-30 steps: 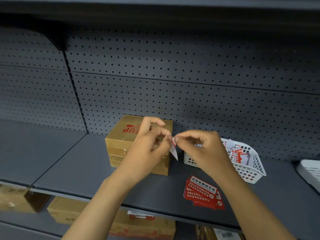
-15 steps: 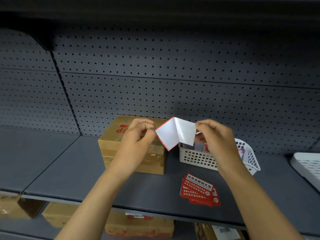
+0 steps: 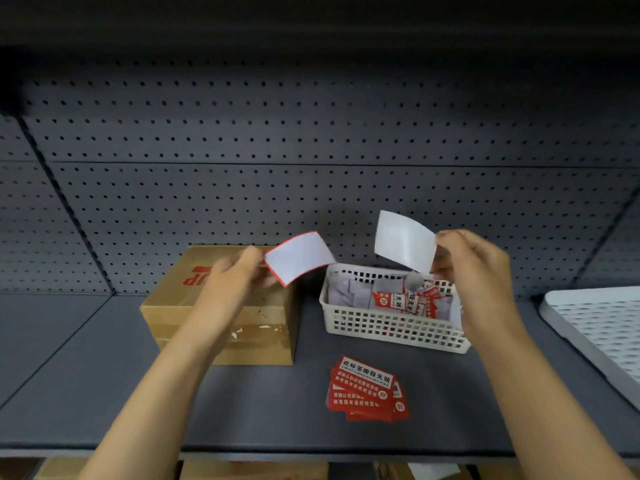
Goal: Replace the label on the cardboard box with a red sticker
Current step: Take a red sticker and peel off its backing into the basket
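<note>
Two hands at work over a grey shelf (image 3: 104, 393), items listed near to far.

Stack of red stickers (image 3: 367, 389): fanned loosely near the shelf's front edge, printed side up. Risk: a forearm passing above could scatter them off the edge.

Cardboard box (image 3: 180, 306): toward the shelf's left, partly behind the left forearm, "UP" mark on top; its front tape looks scuffed with white flecks. Whether any old label remains cannot be told.

White basket (image 3: 391, 330): right of the box, holding crumpled sticker scraps and backing sheets.

Left hand (image 3: 232, 282): pinching a peeled red sticker (image 3: 299, 256) by one edge above the box, pale underside toward the camera. Risk: held at one edge only, it may curl onto itself or the fingers, or land crooked or creased.

Right hand (image 3: 474, 268): pinching the white backing sheet (image 3: 403, 242) above the basket. Risk: dropped carelessly, it may miss the basket.
</note>
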